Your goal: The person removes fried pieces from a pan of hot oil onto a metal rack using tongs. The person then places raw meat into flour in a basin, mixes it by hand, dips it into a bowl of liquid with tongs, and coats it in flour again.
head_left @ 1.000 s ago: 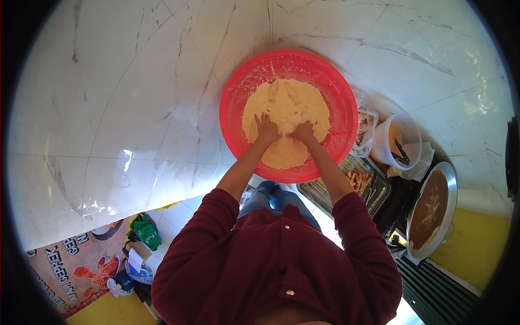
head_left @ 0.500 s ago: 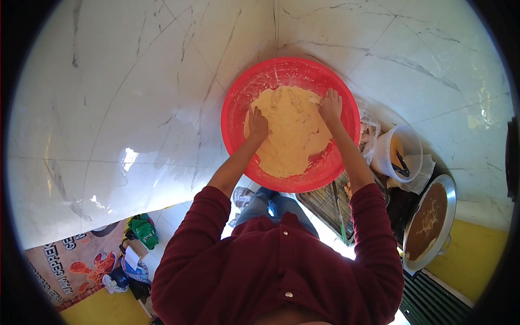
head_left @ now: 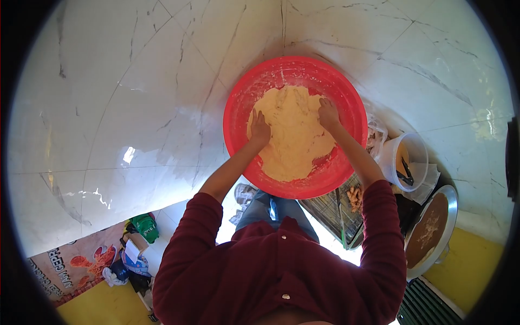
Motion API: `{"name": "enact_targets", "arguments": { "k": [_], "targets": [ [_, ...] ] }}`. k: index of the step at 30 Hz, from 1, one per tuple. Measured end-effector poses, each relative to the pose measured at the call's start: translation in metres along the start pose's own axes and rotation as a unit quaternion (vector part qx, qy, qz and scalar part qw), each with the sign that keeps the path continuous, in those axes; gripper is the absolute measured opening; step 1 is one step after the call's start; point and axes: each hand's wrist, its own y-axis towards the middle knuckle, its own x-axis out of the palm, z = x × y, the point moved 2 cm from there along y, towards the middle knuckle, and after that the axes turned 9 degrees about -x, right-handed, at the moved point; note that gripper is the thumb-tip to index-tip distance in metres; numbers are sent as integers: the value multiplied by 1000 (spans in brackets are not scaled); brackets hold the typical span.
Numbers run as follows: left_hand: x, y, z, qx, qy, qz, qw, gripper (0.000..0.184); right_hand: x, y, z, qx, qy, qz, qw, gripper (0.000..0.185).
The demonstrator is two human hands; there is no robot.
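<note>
A wide red basin (head_left: 346, 103) holds a bed of pale yellow flour (head_left: 290, 146), with red bottom showing at its edges. My left hand (head_left: 260, 129) lies on the left side of the flour, its fingers apart and pointing away from me. On the right side of the flour is my right hand (head_left: 328, 114), its fingers bent and their tips partly in the flour. Nothing shows in either hand, though the right fingertips are partly hidden.
Right of the basin are a clear tub (head_left: 416, 157) with black-handled tongs, a plastic bag (head_left: 376, 132) and a wire tray (head_left: 330, 208) with fried pieces. A large metal pan (head_left: 449, 216) of brown content stands farther right. Marbled walls (head_left: 146, 108) rise behind.
Both hands have moved from the near middle of the flour out to its sides. My right hand went up to the right edge, then came slightly down and inward. The view has shifted slightly.
</note>
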Motion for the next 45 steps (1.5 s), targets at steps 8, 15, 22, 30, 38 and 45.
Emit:
{"name": "enact_targets", "arguments": {
  "k": [8,15,22,30,38,45],
  "targets": [
    [-30,64,-48,-88,-12,234,968,26,-9,-53,-78,-63,90,-79,991,28],
    [4,76,-43,31,50,233,971,26,-37,-53,-45,104,142,-58,983,25],
    [15,62,-41,2,-222,106,969,44,-39,-50,1,228,43,-40,972,23],
    [12,33,4,85,-57,138,985,46,2,-62,-29,198,49,-112,973,32],
    [28,-7,48,2,-209,-22,978,45,30,-39,-101,203,349,-255,878,40],
    [-25,-15,-3,-46,-322,-23,945,45,4,-41,-60,-65,280,-140,948,22]
  ]
}}
